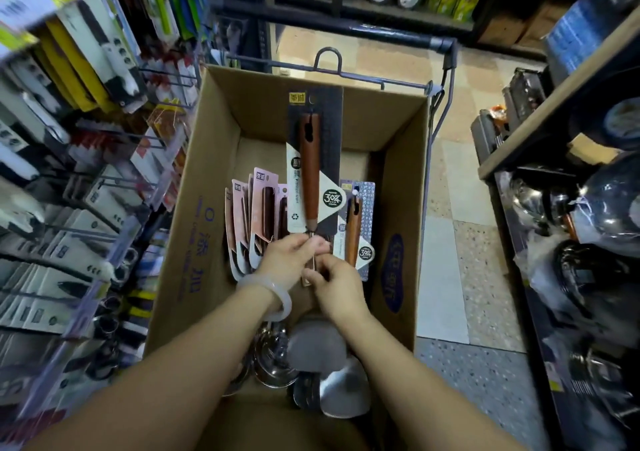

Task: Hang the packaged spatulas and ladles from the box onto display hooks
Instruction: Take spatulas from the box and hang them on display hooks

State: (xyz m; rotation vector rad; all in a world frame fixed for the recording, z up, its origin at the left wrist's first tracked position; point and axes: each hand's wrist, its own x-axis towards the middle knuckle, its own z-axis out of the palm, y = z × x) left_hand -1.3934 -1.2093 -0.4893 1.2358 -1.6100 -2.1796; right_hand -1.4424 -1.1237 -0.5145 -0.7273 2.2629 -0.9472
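A: Status?

B: Pick step. Both hands over the box. Left hand pinches the metal neck of a carded utensil, just under its wooden handle. Right hand has fingers curled around the same shaft, just below the left.

A: Spatula or ladle?

B: Can't tell, the head is hidden behind the hands. Card stands upright above them, hang hole at the top, away from the body.

A: Rest of the stock?

B: In the box. Pink cards just left of the hands, one more wood-handled pack just right, steel heads below the wrists.

A: Next?

B: My read: lift it clear, swing to the hooks on the left, line the hang hole up with a prong. One hand should probably shift up to the card to steady it.
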